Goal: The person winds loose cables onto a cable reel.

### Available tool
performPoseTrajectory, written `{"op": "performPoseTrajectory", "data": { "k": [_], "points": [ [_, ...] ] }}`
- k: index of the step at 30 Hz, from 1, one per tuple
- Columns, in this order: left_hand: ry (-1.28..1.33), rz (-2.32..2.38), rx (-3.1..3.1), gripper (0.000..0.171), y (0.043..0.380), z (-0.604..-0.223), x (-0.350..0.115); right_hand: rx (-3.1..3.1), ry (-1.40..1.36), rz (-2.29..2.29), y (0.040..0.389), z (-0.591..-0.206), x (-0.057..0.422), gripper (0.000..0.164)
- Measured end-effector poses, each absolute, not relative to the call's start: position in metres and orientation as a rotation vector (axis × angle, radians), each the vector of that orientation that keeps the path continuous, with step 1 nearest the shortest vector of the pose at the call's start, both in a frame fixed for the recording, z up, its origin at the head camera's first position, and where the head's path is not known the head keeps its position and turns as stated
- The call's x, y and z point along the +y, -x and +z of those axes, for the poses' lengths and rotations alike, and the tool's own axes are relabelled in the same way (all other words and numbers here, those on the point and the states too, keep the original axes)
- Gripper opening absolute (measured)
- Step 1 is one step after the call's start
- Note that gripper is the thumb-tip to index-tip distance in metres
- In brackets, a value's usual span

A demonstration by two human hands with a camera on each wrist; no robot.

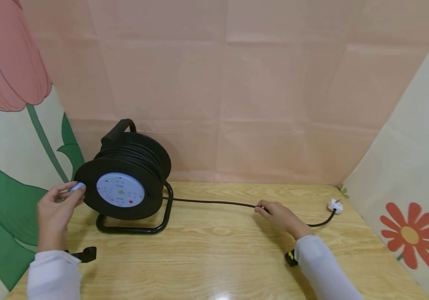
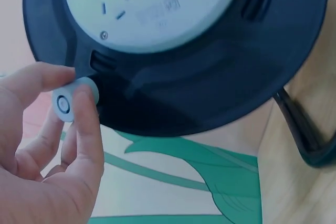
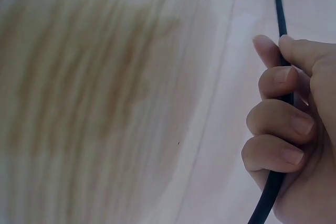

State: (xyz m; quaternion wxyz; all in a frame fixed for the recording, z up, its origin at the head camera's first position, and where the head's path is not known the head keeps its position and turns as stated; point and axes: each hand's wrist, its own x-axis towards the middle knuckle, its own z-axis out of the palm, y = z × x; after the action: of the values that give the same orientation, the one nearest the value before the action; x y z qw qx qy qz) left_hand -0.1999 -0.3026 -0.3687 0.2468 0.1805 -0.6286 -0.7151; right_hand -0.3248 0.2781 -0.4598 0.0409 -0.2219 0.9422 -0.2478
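A black cable reel (image 1: 120,189) with a pale socket panel stands upright on its tubular frame at the left of the table. At the left rim of the reel, my left hand (image 1: 57,206) pinches a small pale winding knob (image 2: 76,98) between thumb and fingers. The black cable (image 1: 214,202) runs from the reel's lower right side, nearly straight, to my right hand (image 1: 279,214). In the right wrist view, the fingers (image 3: 281,121) of that hand curl round the cable. Past the hand, the cable ends in a white plug (image 1: 335,206) lying at the table's right.
Behind the table (image 1: 199,258) rises a pink backdrop (image 1: 259,91). Side panels carry a tulip (image 1: 8,54) on the left and a red flower (image 1: 411,235) on the right. Black wrist straps with camera mounts (image 1: 86,254) show at both forearms.
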Motion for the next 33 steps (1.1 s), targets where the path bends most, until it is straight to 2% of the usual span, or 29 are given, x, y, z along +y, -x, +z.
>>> {"op": "performPoseTrajectory", "data": {
  "k": [11, 19, 21, 25, 27, 33],
  "points": [
    [-0.528, -1.936, -1.486, 0.033, 0.203, -0.356, -0.286, 3.010, 0.701, -0.620, 0.323, -0.462, 0.283, 0.034],
    [-0.498, -1.896, -1.411, 0.036, 0.206, -0.363, -0.277, 3.245, 0.423, -0.375, 0.329, -0.457, 0.282, 0.055],
    [-0.471, -1.887, -1.370, 0.037, 0.207, -0.365, -0.274, 3.249, 0.476, -0.390, 0.331, -0.456, 0.283, 0.052],
    [-0.432, -1.838, -1.329, 0.038, 0.210, -0.366, -0.268, 3.167, 0.588, -0.464, 0.331, -0.455, 0.286, 0.030],
    [-0.422, -1.810, -1.326, 0.039, 0.211, -0.366, -0.266, 3.145, 0.577, -0.473, 0.328, -0.454, 0.288, 0.026],
    [-0.380, -1.685, -1.384, 0.038, 0.215, -0.360, -0.259, 3.192, 0.593, -0.479, 0.326, -0.454, 0.297, 0.041]
  ]
}}
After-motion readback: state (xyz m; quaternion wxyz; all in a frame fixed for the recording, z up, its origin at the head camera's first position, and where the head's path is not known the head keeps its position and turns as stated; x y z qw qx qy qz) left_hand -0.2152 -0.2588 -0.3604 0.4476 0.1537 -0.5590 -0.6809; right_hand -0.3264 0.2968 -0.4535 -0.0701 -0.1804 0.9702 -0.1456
